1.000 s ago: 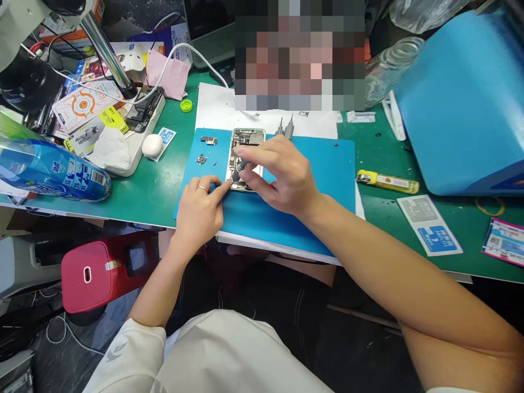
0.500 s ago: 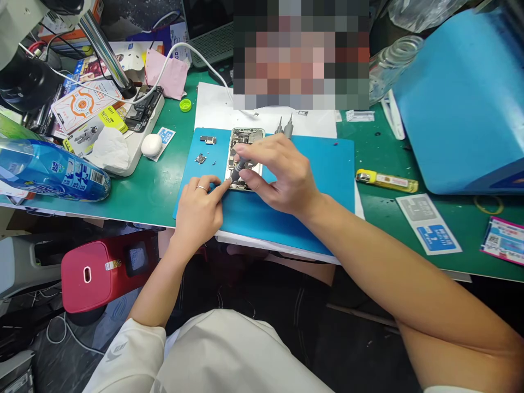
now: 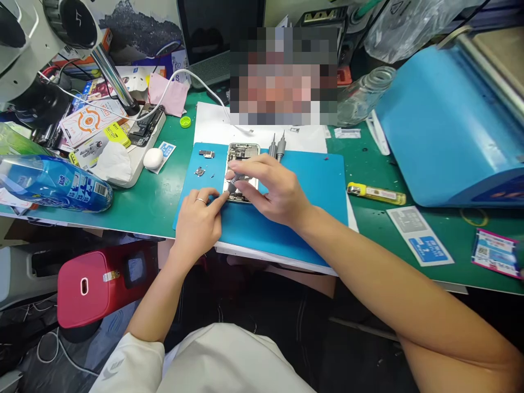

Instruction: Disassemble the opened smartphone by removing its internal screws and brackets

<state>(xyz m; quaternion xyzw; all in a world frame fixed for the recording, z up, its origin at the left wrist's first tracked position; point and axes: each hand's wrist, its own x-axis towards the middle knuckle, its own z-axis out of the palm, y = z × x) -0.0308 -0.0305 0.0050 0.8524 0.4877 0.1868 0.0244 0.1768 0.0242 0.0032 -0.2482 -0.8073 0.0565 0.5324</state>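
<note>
An opened smartphone (image 3: 244,150), its inner boards and parts bare, lies on a blue mat (image 3: 303,218). My right hand (image 3: 272,191) is closed over its lower half, fingers and thumb pinching a grey screwdriver (image 3: 234,183). The tool stands tilted, with its lower end at the phone's lower left; the exact tip contact is too small to make out. My left hand (image 3: 200,221) lies at the phone's lower left corner, index finger stretched to its edge and the other fingers bent on the mat. Two more grey screwdrivers (image 3: 280,146) rest beyond my right hand.
Small phone parts (image 3: 199,171) lie left of the phone. A yellow cutter (image 3: 376,194) and a large blue machine (image 3: 429,131) are on the right. At left are a blue bottle (image 3: 57,183), a white round case (image 3: 153,158) and a microscope (image 3: 28,54). A person's blurred face is opposite.
The camera view has shifted, so the bench appears lower in the picture. Both hands keep their places at the phone, the right one still holding the screwdriver.
</note>
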